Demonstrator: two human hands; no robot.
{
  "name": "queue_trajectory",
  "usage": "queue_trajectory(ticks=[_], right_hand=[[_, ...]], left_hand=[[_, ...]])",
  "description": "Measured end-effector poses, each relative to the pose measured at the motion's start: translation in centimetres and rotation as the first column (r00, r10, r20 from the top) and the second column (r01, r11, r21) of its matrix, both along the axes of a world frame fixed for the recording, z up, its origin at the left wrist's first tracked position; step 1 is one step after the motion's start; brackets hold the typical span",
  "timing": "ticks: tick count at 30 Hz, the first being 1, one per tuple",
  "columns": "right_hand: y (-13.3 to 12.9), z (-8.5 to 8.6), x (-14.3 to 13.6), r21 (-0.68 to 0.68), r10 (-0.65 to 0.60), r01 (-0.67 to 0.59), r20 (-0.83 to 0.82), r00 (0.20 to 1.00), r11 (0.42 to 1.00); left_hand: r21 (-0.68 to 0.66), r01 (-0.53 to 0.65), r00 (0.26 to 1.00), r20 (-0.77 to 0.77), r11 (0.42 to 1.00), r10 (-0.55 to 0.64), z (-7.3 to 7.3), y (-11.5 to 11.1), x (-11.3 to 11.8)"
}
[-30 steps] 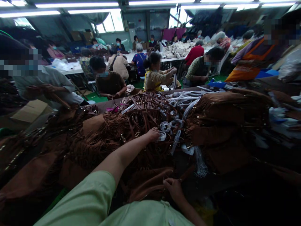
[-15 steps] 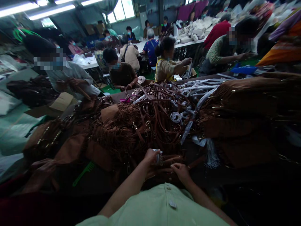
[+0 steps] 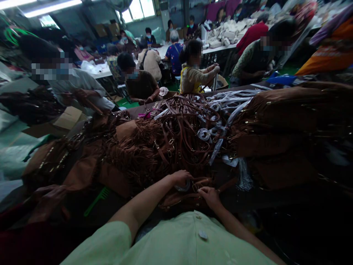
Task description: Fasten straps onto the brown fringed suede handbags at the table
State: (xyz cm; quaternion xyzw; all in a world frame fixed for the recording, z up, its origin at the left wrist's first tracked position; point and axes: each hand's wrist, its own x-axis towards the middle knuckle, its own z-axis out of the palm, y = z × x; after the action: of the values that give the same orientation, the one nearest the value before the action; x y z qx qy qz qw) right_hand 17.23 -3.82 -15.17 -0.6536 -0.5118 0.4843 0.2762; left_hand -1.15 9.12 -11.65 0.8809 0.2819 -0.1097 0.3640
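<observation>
Just ahead of my body lies a brown bag [image 3: 179,198] with metal fittings, its folds dark and partly covered by my hands. My right hand [image 3: 211,195] pinches a brown strap [image 3: 204,181] of this bag beside a metal ring [image 3: 195,187]. To its left, my left hand [image 3: 181,178] is bent over with its fingers curled; its fingertips are hidden. A curved piece of clear plastic [image 3: 183,187] shows just under that hand, and I cannot tell if it is gripped.
Brown straps with metal clasps [image 3: 180,136] are heaped ahead, beside rolled wrapped straps [image 3: 204,134]. Fringed brown bags [image 3: 138,143] lie left, more flat bags [image 3: 273,145] right. A green comb [image 3: 96,201] is near a co-worker's hand [image 3: 48,198]. Other people sit across the table.
My left hand has turned over and shifted slightly right, its elbow swinging out to the left. The clear plastic now sits lower under it. My right hand stays nearly in place at the strap.
</observation>
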Motion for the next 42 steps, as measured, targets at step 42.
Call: queue_trajectory(ticks=[42], right_hand=[[0.0,-0.3,-2.9,0.066,-0.158,0.146,0.225,0.962,0.987]], left_hand=[[0.100,-0.421,0.898,0.187,0.902,0.398,-1.6,-4.6,1.4]])
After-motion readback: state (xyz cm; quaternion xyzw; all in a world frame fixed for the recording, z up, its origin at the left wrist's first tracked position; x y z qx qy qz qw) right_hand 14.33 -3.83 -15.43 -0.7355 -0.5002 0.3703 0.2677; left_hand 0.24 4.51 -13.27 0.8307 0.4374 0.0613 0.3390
